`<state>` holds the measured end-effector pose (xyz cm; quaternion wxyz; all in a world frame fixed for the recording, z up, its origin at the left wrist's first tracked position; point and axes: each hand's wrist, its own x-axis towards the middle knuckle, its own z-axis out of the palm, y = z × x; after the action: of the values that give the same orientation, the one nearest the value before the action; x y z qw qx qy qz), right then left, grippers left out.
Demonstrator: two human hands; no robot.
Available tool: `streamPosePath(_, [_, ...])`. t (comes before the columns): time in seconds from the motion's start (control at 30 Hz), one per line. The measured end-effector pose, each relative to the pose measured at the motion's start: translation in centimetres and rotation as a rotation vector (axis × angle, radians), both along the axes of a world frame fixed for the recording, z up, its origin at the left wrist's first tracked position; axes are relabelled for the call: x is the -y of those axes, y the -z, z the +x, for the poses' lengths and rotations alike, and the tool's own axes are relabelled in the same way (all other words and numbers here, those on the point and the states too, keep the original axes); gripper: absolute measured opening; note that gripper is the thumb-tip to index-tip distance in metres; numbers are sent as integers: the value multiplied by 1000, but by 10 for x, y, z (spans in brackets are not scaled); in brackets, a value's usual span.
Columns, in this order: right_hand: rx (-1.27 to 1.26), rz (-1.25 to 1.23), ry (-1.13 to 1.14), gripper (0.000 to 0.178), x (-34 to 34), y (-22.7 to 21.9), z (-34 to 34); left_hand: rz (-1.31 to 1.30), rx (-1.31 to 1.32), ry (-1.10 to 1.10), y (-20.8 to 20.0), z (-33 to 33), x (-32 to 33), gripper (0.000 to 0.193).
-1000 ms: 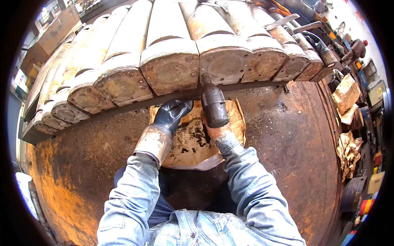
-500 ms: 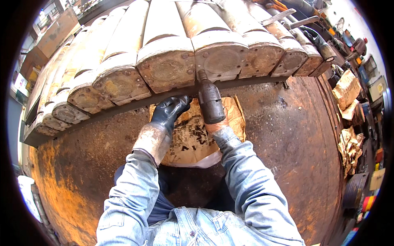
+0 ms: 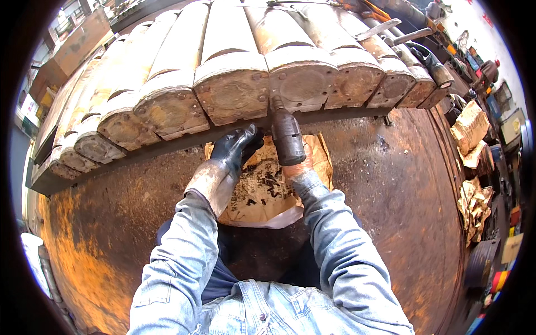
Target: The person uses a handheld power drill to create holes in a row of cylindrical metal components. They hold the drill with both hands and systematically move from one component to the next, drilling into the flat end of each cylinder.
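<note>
A dark, bottle-shaped power tool [image 3: 287,139] is in my right hand [image 3: 300,163], which is mostly hidden behind the tool's rear end. Its narrow nose points away from me, meeting the lower edge of a rusty round-topped metal end block [image 3: 301,84] near the seam with the neighbouring block [image 3: 231,89]. My left hand [image 3: 237,148], in a black rubber glove with a dirty pale cuff, is closed just below that neighbouring block, beside the dark rail. What its curled fingers hold, if anything, is hidden. Beneath both hands lies a stained brown paper sack [image 3: 259,192].
Long metal cylinders [image 3: 229,28] lie side by side on a dark rail [image 3: 184,138]. Two flat bars [image 3: 413,36] stick out at the upper right. Crumpled brown paper [image 3: 474,209] and assorted workshop items line the right edge. The floor [image 3: 134,195] is rusty metal.
My left hand has shifted slightly right and its wrist has turned a little. The power tool stays at the seam in my right hand; the view has moved slightly.
</note>
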<state>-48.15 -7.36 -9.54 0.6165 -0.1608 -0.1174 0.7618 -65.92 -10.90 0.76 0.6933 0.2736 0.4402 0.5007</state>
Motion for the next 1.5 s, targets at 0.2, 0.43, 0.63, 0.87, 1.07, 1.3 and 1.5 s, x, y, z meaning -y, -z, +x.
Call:
streamPosePath(0.2, [671, 205, -24, 26, 19, -18, 20, -28, 20, 8, 10, 1, -15, 56])
streamPosePath(0.43, [1555, 437, -54, 22, 54, -47, 42, -127, 69, 4, 21, 8, -25, 70])
streamPosePath(0.63, [1366, 317, -299, 25, 96, -85, 38, -232, 361, 119, 11, 24, -25, 71])
streamPosePath(0.87, [1508, 642, -145, 19, 107, -76, 43, -29, 515, 251, -2, 34, -17, 61])
streamPosePath(1.07, [1360, 472, -263, 14, 106, -79, 43, -33, 479, 146, 4, 36, -24, 51])
streamPosePath(1.3, [1154, 436, -297, 9, 99, -64, 44, 70, 475, 28, -31, 35, 10, 32])
streamPosePath(1.5, [1142, 403, -289, 8, 96, -72, 38, 110, 22, 15, -46, 34, 26, 42])
